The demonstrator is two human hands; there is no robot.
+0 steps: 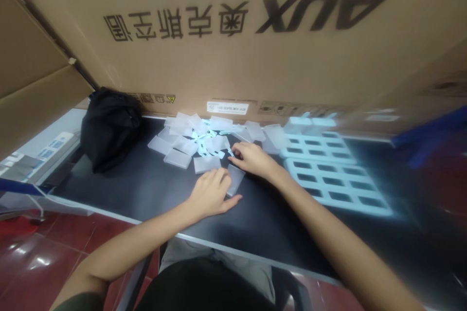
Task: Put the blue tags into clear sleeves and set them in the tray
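Note:
My left hand (210, 193) is curled over the left side of a flat translucent plastic case (237, 179) on the black tabletop, with its thumb stretched out along the near edge. Just beyond it, my right hand (252, 159) has thumb and forefinger pinched at a small light-blue plastic piece (230, 151). Several more light-blue pieces (207, 145) lie in a loose pile in front of my hands. Around and partly over them are scattered flat translucent cases (177, 158), one of them (206, 165) right behind my left hand.
Two light-blue trays with rectangular openings (337, 180) stand to the right of my right forearm. A black bag (107, 128) sits at the left on the table (146, 189). Behind everything rises a large cardboard box (219, 67). White cartons (47, 155) are at the far left.

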